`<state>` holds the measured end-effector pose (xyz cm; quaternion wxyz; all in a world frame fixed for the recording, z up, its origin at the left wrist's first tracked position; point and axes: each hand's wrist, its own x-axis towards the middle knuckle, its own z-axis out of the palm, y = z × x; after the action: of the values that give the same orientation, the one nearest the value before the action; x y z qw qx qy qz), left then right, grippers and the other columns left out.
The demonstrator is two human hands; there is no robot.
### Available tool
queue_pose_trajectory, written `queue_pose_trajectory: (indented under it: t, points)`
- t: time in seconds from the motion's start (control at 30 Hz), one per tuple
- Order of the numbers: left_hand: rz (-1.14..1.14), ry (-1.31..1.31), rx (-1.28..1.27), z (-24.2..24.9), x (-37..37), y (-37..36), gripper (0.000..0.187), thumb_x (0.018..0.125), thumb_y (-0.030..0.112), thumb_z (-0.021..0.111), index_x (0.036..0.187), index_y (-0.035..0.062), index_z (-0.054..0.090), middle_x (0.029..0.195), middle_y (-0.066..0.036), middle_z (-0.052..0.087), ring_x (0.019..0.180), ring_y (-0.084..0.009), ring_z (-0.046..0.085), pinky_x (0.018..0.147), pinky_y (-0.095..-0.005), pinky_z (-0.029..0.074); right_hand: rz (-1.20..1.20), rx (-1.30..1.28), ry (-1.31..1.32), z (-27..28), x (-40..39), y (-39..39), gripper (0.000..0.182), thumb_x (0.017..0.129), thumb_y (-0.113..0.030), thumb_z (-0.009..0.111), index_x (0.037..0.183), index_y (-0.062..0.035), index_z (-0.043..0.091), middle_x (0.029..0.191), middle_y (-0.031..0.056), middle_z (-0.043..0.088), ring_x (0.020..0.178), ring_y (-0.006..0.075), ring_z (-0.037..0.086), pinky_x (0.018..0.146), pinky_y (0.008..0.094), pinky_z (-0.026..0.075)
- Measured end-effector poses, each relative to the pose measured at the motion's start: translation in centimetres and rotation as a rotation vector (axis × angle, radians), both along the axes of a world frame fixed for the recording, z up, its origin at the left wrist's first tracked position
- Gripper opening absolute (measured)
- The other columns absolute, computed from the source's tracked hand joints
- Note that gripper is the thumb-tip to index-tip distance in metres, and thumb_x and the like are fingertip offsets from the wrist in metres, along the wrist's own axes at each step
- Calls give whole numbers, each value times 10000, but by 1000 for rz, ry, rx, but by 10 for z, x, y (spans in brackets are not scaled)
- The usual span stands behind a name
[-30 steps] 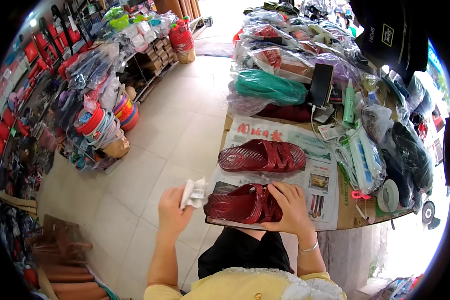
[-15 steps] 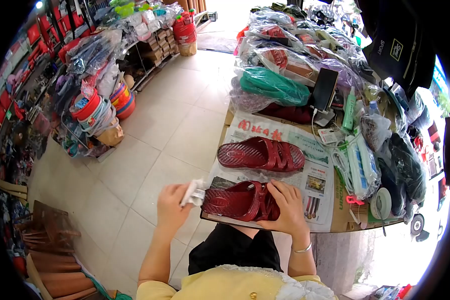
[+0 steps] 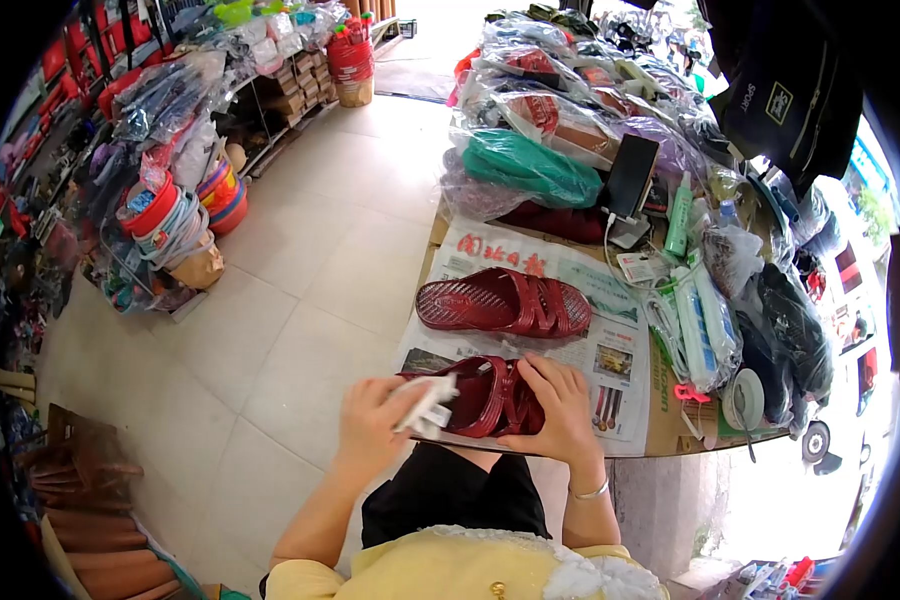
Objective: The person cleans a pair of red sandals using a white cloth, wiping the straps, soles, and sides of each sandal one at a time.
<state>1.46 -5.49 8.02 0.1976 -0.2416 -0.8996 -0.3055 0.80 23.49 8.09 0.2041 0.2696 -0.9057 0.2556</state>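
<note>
A dark red slipper (image 3: 485, 398) lies on newspaper (image 3: 625, 420) at the table's near edge, its toe strap toward the right. My right hand (image 3: 558, 410) grips its toe end, thumb at the near side and fingers over the straps. In my left hand (image 3: 375, 420) is a crumpled white cloth (image 3: 432, 403), held over the slipper's heel and covering part of it. The matching dark red slipper (image 3: 500, 302) rests just beyond, sole down, touched by neither hand.
Behind the slippers are plastic-wrapped goods, including a green bundle (image 3: 530, 168). A black phone (image 3: 631, 176) with a white cable stands at the right, near a green tube (image 3: 678, 215) and a white roll of tape (image 3: 743, 400). Buckets (image 3: 153, 215) and a wooden stool (image 3: 80, 460) are on the left.
My left hand has moved right with the white cloth, from the slipper's heel edge to over its heel and insole. My right hand keeps its hold. The whole view has shifted slightly.
</note>
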Motion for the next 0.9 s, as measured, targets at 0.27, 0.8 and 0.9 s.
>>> queue_pose_trajectory:
  t: [0.27,0.8,0.9]
  points:
    - [222,69,264,-1,-3,-33,465,712,2,678,1167,95,687,1087,-106,641,982,-332,576,861,-454,453,-4,-24,-7,0,0,-1,963,591,-491,875,1390,-72,538,1385,162,562,1225,367,548,1008,493,400]
    - [315,25,109,-15,-13,-43,505,694,25,676,1195,82,666,1111,-120,629,1019,-350,562,908,-466,424,5,-38,-24,1,0,0,974,580,-476,886,1398,-84,532,1386,158,561,1238,369,538,1028,491,396]
    - [254,127,163,5,-6,-26,524,681,36,682,1202,86,665,1101,-116,628,1001,-343,567,895,-463,426,1,-27,-24,0,0,0,977,577,-473,888,1398,-81,530,1386,158,559,1238,368,537,1027,491,394]
